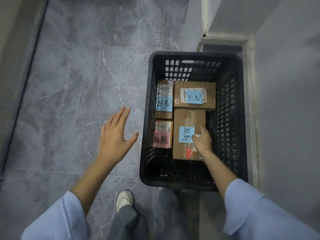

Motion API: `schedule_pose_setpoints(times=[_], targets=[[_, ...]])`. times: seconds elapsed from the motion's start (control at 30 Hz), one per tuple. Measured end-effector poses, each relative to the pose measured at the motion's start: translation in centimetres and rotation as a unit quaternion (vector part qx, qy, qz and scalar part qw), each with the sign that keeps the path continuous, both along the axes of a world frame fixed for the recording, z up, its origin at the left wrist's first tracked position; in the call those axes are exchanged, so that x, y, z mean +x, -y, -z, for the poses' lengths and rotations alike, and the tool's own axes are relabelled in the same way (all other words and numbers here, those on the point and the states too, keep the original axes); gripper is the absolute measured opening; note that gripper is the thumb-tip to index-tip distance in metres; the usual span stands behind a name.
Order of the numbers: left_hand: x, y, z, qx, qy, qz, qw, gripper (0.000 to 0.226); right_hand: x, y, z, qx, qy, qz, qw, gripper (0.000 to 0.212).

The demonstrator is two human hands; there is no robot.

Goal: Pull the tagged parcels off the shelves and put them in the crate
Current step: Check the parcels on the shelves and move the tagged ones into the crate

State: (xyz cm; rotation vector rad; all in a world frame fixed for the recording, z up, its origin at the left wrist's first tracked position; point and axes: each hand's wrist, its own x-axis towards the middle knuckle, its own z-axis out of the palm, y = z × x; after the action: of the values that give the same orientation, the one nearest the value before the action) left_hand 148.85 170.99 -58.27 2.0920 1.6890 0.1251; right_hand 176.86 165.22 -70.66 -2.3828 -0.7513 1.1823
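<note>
Right grip (201,141) lies curled on the parcel (183,118) in the crate (194,55), clasp unclear; left grip (115,135) spread open. Best settle it flat before releasing.

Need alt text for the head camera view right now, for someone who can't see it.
A person's right hand holds a blue-tagged cardboard parcel inside a black crate on the floor, beside three other tagged parcels. The left hand hovers open outside the crate.
</note>
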Motion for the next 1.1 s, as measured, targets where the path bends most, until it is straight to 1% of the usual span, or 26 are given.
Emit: schedule_pose_setpoints(times=[0.1, 0.23, 0.37, 0.5, 0.63, 0.77, 0.87, 1.0, 1.1], targets=[[-1.1, -0.5, -2.5, 0.016, -0.006, -0.019, 1.0, 0.076, -2.3, -2.6, -4.4, 0.052, 0.008, -0.052, 0.997, 0.06], [-3.3, -1.5, -7.3, 0.039, -0.012, -0.056, 0.998, 0.074, -5.7, -6.9, -11.8, 0.124, 0.052, -0.121, 0.984, 0.058], [-7.4, -1.8, -13.0, 0.071, -0.026, -0.114, 0.991, 0.073, -10.0, -10.1, -19.4, 0.197, 0.098, -0.237, 0.946, 0.06], [-13.2, -1.1, -19.5, 0.107, -0.044, -0.187, 0.975, 0.073, -16.1, -12.5, -26.9, 0.224, 0.138, -0.353, 0.898, 0.066], [-20.7, 1.6, -26.5, 0.151, -0.077, -0.268, 0.948, 0.075, -24.3, -13.9, -34.0, 0.265, 0.119, -0.421, 0.86, 0.071], [-29.7, 6.4, -33.5, 0.186, -0.095, -0.348, 0.914, 0.076, -34.9, -13.6, -41.5, 0.311, 0.114, -0.496, 0.803, 0.071], [-36.4, 11.3, -38.1, 0.211, -0.117, -0.409, 0.88, 0.076, -43.6, -12.0, -46.7, 0.348, 0.109, -0.55, 0.751, 0.072], [-44.9, 19.0, -42.6, 0.226, -0.127, -0.485, 0.835, 0.077, -55.2, -8.3, -52.6, 0.386, 0.101, -0.608, 0.686, 0.071], [-50.7, 25.2, -45.2, 0.224, -0.135, -0.532, 0.806, 0.078, -63.4, -4.0, -56.1, 0.411, 0.083, -0.643, 0.641, 0.072]])
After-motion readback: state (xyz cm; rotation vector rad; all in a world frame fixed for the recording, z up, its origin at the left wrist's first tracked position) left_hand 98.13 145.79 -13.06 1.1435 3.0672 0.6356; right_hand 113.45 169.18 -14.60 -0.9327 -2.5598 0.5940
